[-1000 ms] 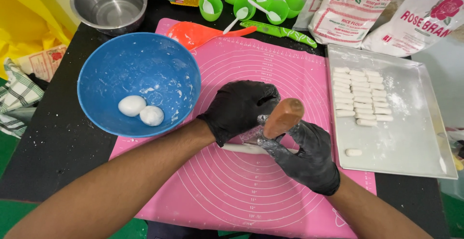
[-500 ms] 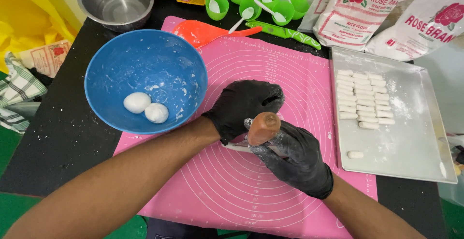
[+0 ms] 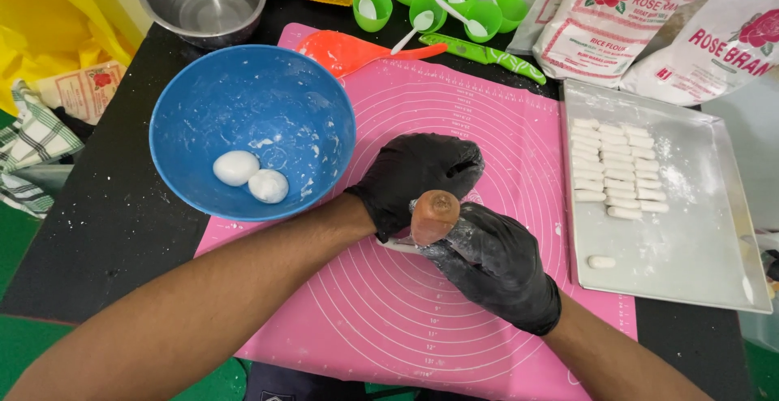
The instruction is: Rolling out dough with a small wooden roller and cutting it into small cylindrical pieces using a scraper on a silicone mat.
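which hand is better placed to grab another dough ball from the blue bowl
Left, probably. The left hand lies on the pink mat right beside the blue bowl holding two dough balls. The right hand is farther away and its grip is around a wooden-handled tool.

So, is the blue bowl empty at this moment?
No, the blue bowl holds two white dough balls lying side by side near its lower left wall.
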